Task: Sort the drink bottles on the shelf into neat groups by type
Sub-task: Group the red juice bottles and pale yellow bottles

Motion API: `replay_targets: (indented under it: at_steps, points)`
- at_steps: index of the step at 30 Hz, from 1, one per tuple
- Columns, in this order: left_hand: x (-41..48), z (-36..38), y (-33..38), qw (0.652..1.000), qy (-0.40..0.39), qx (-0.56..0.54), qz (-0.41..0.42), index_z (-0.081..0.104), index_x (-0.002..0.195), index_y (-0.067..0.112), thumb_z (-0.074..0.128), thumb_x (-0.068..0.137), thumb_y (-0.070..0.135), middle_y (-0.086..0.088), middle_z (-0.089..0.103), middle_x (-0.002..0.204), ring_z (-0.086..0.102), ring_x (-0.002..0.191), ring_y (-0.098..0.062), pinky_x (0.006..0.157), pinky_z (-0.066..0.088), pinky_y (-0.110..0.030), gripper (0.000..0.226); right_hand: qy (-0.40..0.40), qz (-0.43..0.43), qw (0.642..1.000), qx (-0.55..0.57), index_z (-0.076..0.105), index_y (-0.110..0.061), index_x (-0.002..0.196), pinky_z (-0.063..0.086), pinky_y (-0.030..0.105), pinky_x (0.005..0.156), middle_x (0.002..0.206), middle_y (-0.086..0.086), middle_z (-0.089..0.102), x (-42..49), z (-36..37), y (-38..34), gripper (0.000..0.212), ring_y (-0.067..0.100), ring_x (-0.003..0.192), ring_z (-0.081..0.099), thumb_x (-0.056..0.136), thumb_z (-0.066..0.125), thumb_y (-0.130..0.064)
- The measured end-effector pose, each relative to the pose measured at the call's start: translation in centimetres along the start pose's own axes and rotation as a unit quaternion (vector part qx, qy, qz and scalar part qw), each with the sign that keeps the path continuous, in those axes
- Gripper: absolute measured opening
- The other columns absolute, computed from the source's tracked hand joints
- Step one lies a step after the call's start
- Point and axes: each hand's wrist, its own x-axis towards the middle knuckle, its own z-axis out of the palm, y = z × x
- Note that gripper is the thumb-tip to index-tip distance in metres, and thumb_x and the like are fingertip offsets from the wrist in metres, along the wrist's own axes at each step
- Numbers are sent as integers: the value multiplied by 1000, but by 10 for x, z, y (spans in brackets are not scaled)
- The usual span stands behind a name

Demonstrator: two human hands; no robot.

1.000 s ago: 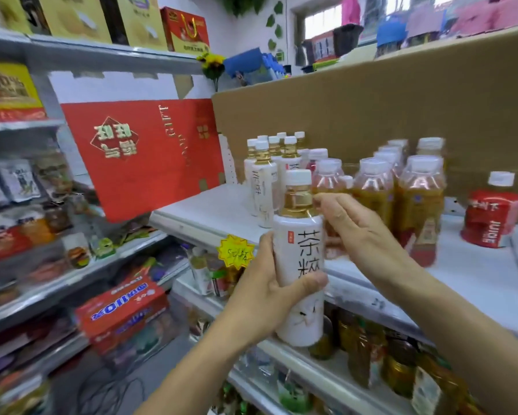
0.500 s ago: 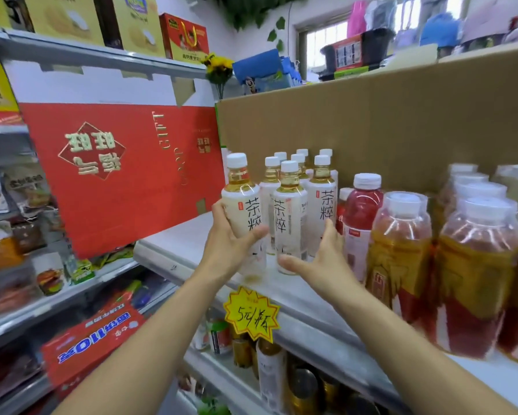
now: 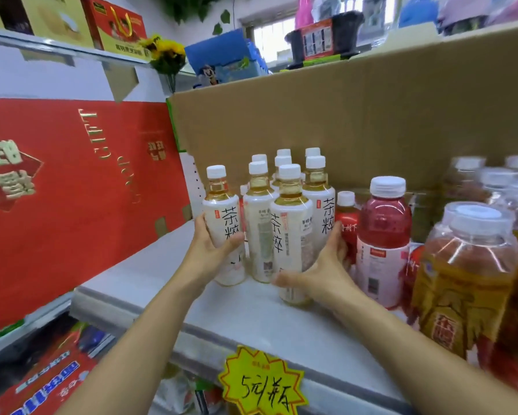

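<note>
As both hands are brought in on the white-label tea btls, the group is seen standing upright on the shelf, right in front of the cardboard panel, toward its left end. The left hand is wrapped round the outer tea btl, thumb laid across the label and fingers tucked behind. That btl is upright, nearest the panel's left edge, touching its neighbour. The right hand is curled round the front tea btl, the one set furthest out from the panel: thumb low at the base, fingers up the right side. A small red btl is squeezed just right of those fingers, close to the panel. A pink drink btl is parked next along the panel, then amber btls toward its right end, blurred. A yellow price tag is stuck well out in front of the panel, on the shelf lip. A red gift box is leaned just past the panel's left edge.
</note>
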Motion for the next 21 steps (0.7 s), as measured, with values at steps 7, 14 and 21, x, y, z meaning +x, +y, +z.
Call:
replay_targets:
  at_steps: [7,14,21]
  points:
    - [32,-20,-11,994,-105,-14,-3,13,151,29,69,77,44,11,56,136,55,123,-5,110,42,-43,94,35,7,999,-12,-37,-25,145,-3,39,121,162,-1,-17,16,24,-12,162,19,149,-15,51,95,-42]
    - [59,-35,-27,992,-120,-40,17,20,150,28,68,89,27,13,58,131,58,117,-1,83,54,-19,77,65,9,998,-5,-41,-30,142,-4,42,121,160,-6,-22,32,48,-18,160,18,148,-19,55,92,-46]
    - [71,-37,-38,987,-155,-40,25,12,147,41,64,94,19,15,51,133,51,121,-4,95,47,-25,77,94,5,995,-8,-30,-43,144,9,50,122,161,-9,-6,39,58,-16,156,18,150,-5,45,89,-58]
